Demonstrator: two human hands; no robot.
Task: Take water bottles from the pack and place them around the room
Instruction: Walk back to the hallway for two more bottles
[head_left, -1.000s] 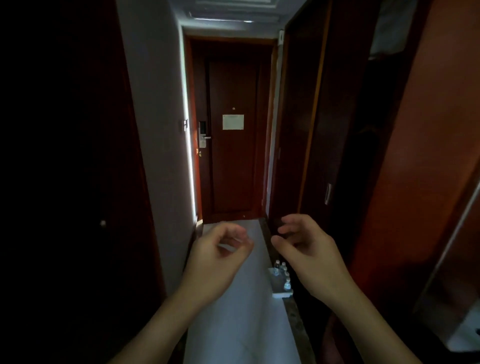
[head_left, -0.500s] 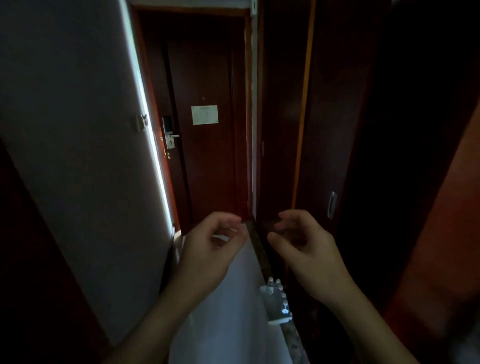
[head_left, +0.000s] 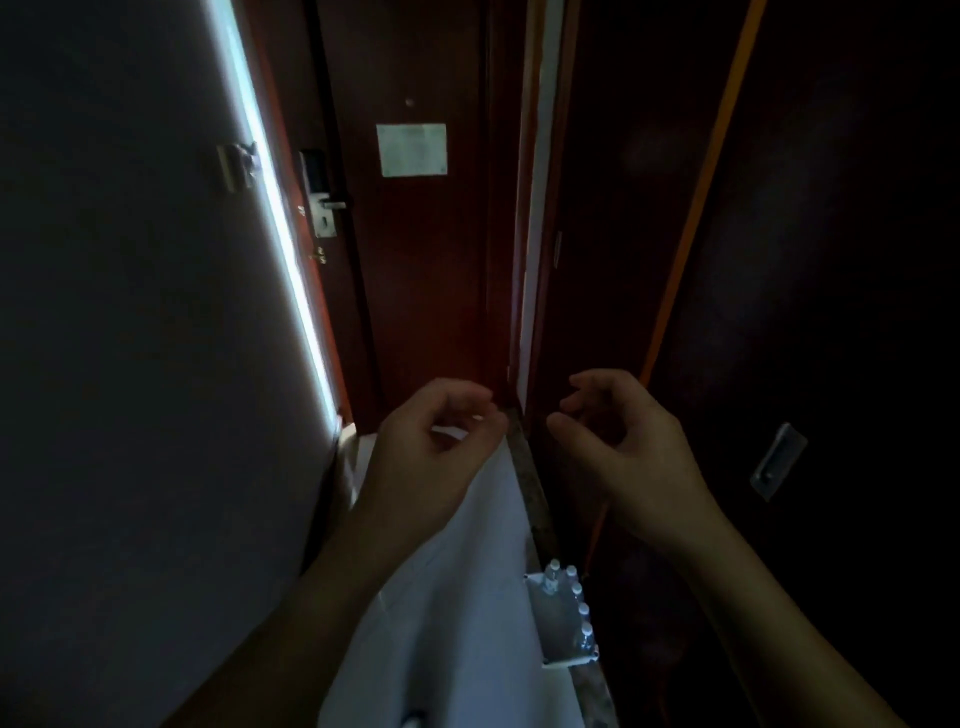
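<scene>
Closer now than before, the door (head_left: 415, 260) fills the head view, while the left hand (head_left: 426, 447) and right hand (head_left: 623, 441) hover empty with fingers loosely curled above the pack (head_left: 563, 621) of capped water bottles (head_left: 586, 631) on the floor (head_left: 467, 597).

Dark reddish-brown door (head_left: 415, 291) bearing a pale notice (head_left: 411, 149) — white floor (head_left: 457, 597), speckled grey-brown border strip (head_left: 535, 499), white-capped water bottles (head_left: 571, 603), orange trim (head_left: 691, 208) on near-black panels.

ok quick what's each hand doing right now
Left hand: empty, fingers loosely curled, open.
Right hand: empty, fingers loosely curled, open.
</scene>
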